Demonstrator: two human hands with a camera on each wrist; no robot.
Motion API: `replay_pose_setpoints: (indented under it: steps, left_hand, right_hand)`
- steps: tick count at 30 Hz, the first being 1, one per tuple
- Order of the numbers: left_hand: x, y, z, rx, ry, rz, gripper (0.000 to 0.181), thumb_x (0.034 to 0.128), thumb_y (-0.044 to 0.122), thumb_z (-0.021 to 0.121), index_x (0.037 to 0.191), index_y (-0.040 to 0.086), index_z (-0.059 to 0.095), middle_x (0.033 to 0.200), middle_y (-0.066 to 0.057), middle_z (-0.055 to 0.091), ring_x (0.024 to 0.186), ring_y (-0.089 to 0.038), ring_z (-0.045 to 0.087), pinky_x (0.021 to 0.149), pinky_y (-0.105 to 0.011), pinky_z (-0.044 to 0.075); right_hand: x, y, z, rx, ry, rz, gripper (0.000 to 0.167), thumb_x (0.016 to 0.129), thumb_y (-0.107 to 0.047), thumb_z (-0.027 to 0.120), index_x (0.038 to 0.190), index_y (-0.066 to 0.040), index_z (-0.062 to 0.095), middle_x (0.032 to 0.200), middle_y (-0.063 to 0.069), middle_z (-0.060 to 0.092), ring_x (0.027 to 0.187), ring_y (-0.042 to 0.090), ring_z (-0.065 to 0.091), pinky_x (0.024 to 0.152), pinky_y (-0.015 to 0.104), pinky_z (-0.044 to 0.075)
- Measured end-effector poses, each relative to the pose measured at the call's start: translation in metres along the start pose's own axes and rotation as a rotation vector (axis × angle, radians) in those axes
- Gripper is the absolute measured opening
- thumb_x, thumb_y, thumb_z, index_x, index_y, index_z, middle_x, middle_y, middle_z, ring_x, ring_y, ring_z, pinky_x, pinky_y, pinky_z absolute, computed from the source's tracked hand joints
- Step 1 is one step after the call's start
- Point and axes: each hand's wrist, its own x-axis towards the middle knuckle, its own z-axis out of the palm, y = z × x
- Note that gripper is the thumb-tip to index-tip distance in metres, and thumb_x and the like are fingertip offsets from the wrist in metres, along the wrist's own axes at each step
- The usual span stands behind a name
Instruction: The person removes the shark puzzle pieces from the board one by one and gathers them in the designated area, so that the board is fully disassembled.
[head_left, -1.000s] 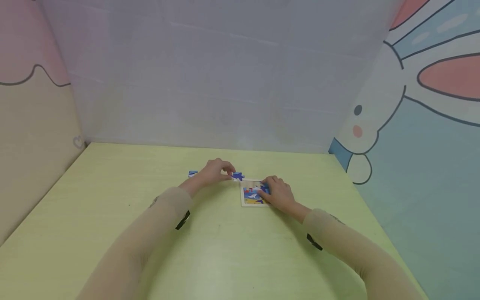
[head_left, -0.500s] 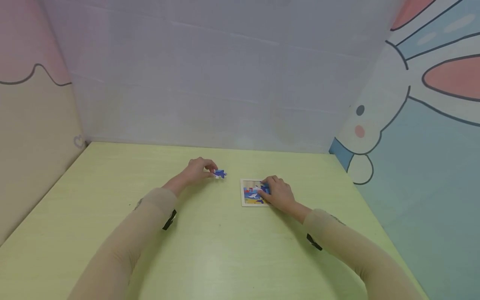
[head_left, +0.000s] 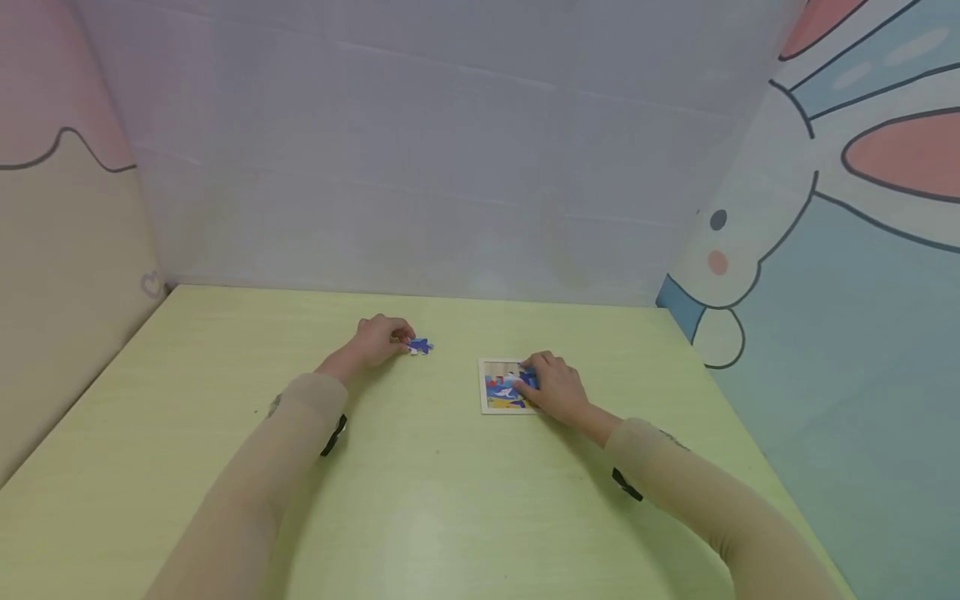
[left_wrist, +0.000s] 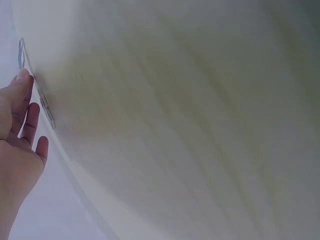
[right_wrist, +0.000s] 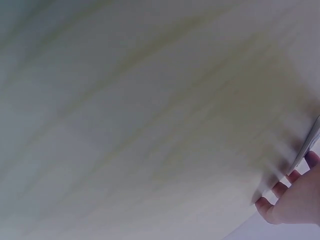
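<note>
In the head view my left hand (head_left: 377, 340) pinches a blue and white jigsaw piece (head_left: 420, 345) between thumb and fingers, at the left of the puzzle. The left wrist view has the held piece (left_wrist: 21, 54) tilted up past the fingertips, and another flat piece (left_wrist: 47, 112) on the table by the fingers. My right hand (head_left: 558, 387) holds the right side of a small square puzzle board (head_left: 483, 392) with a light frame and a sea picture. Its thumb lies over the picture; the hand hides the board's right part. A bare wood-coloured patch shows at the top left inside the frame.
A pale yellow-green table (head_left: 435, 500) stretches around both hands. A grey-white wall (head_left: 450, 167) closes it at the back. Painted walls stand at the sides, the right one showing a rabbit (head_left: 738, 242).
My left hand has moved left, away from the board's upper left corner, with the jigsaw piece still pinched. The right hand and the board have stayed put.
</note>
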Motion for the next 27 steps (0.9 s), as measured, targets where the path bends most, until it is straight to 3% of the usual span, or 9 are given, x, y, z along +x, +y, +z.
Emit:
replay_pose_setpoints:
  steps: [10, 17, 22, 27]
  left_hand:
    - [-0.001, 0.0, -0.003, 0.034, -0.057, -0.013, 0.015, 0.0877, 0.014, 0.066, 0.102, 0.01, 0.065, 0.098, -0.003, 0.066, 0.101, -0.026, 0.053, 0.098, -0.054, 0.023]
    - [-0.001, -0.001, -0.001, 0.033, -0.088, 0.021, 0.027, 0.0872, 0.023, 0.068, 0.114, 0.016, 0.065, 0.102, -0.003, 0.063, 0.101, -0.024, 0.052, 0.092, -0.052, 0.024]
    - [-0.003, 0.006, -0.004, 0.072, -0.11, -0.011, 0.025, 0.0857, 0.029, 0.07, 0.107, 0.017, 0.068, 0.103, -0.004, 0.063, 0.103, -0.025, 0.05, 0.094, -0.053, 0.024]
    - [-0.004, 0.007, -0.004, 0.071, -0.093, -0.037, 0.026, 0.0848, 0.03, 0.071, 0.105, 0.013, 0.067, 0.098, -0.004, 0.062, 0.1, -0.026, 0.047, 0.094, -0.053, 0.024]
  right_hand:
    - [-0.001, 0.0, 0.0, 0.001, 0.008, -0.02, 0.047, 0.091, -0.045, 0.058, 0.122, -0.01, 0.055, 0.128, 0.013, 0.052, 0.116, 0.034, 0.05, 0.095, 0.056, 0.039]
    - [-0.001, 0.001, 0.002, 0.006, 0.016, -0.033, 0.047, 0.091, -0.046, 0.057, 0.122, -0.01, 0.055, 0.127, 0.013, 0.051, 0.115, 0.033, 0.049, 0.095, 0.056, 0.038]
    - [0.0, 0.001, 0.004, 0.001, 0.014, -0.029, 0.047, 0.091, -0.046, 0.057, 0.122, -0.01, 0.054, 0.128, 0.013, 0.051, 0.116, 0.033, 0.049, 0.095, 0.056, 0.038]
    - [0.001, 0.003, 0.005, -0.003, 0.021, -0.033, 0.048, 0.091, -0.046, 0.057, 0.122, -0.01, 0.054, 0.128, 0.013, 0.051, 0.116, 0.034, 0.049, 0.095, 0.057, 0.037]
